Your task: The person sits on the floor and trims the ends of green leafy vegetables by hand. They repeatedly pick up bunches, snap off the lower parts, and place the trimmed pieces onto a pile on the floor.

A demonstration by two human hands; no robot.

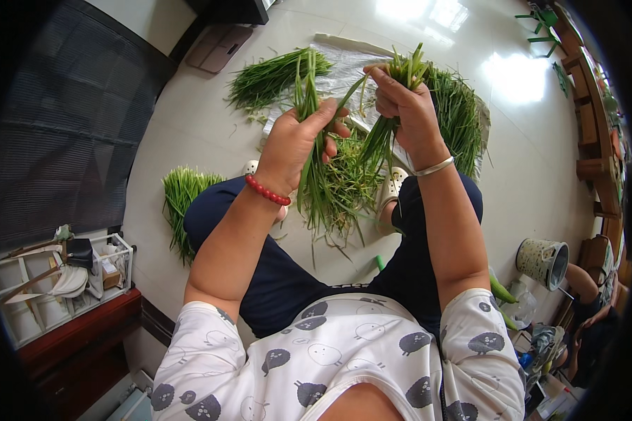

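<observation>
My left hand (300,142) grips a small bunch of long green leaves (306,87), likely Chinese chives, with the blades hanging below the palm. A thicker bunch of the same leaves (410,71) is in my right hand (405,105), its pale cut ends pointing up. One leaf (352,93) stretches between the two hands. Beneath them lies a loose heap of trimmed and yellowish leaves (347,184). A neat pile (274,76) rests beyond my left hand, and a larger pile (455,116) lies right of my right hand on a pale woven sheet (342,58).
Another bundle of green leaves (184,205) stands beside my left knee. A bathroom scale (220,48) lies on the tiled floor at upper left. At right are a patterned bucket (540,260), green gourds (501,290) and another person's arm (582,281). A white rack (108,263) stands at left.
</observation>
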